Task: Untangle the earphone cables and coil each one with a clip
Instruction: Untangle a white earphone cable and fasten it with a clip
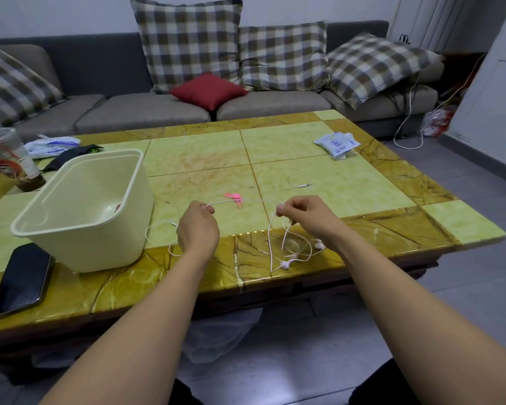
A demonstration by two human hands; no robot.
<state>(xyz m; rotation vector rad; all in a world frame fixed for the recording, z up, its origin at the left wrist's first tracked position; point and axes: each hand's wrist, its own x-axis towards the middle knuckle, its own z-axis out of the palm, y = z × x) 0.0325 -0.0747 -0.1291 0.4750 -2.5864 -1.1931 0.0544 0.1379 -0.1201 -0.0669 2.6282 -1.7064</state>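
Note:
A white earphone cable (270, 247) is stretched taut between my two hands above the table's near edge. My left hand (197, 226) pinches one end of the stretch, and my right hand (304, 214) pinches the other. From my right hand the cable drops in loose loops onto the table, with earbuds (285, 263) lying near the edge. More cable curls on the table beside my left wrist (158, 229). Pink clips (234, 197) lie on the table just behind the stretched cable. Another short white cable (298, 180) lies farther back on the right.
A cream plastic bin (85, 211) stands at the left, with a dark phone (21, 280) in front of it. A drink cup (12, 159) and bags sit at far left. A white packet (336, 143) lies at back right. A sofa with cushions stands behind the tiled table (193, 153).

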